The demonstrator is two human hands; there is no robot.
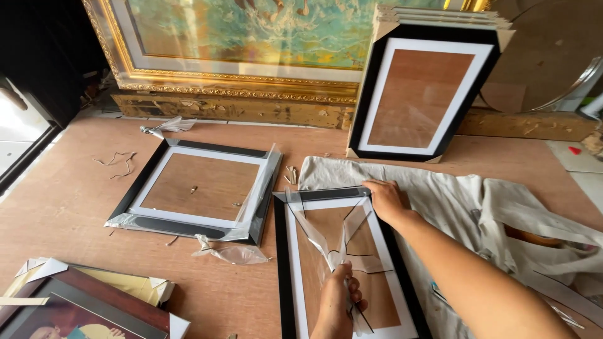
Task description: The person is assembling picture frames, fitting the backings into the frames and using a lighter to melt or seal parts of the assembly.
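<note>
My left hand (337, 301) low and near, fingers curled into a closed fist, knuckles up, my right hand (385, 199) reaching further out, palm down, fingers flat, forearm bare and extended

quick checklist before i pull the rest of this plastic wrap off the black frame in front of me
1. Left hand grips the bunched plastic wrap: ok.
2. Right hand presses on the top right corner of the black frame to steady it: ok.
3. Frame lies flat, partly on the grey cloth: ok.
4. Wrap free of every corner: not ok, it is stretched to the top edge; the bottom is out of view.
5. Glass intact under the wrap: cannot tell.
6. Loose small hardware lies apart from the frame: ok.
</note>
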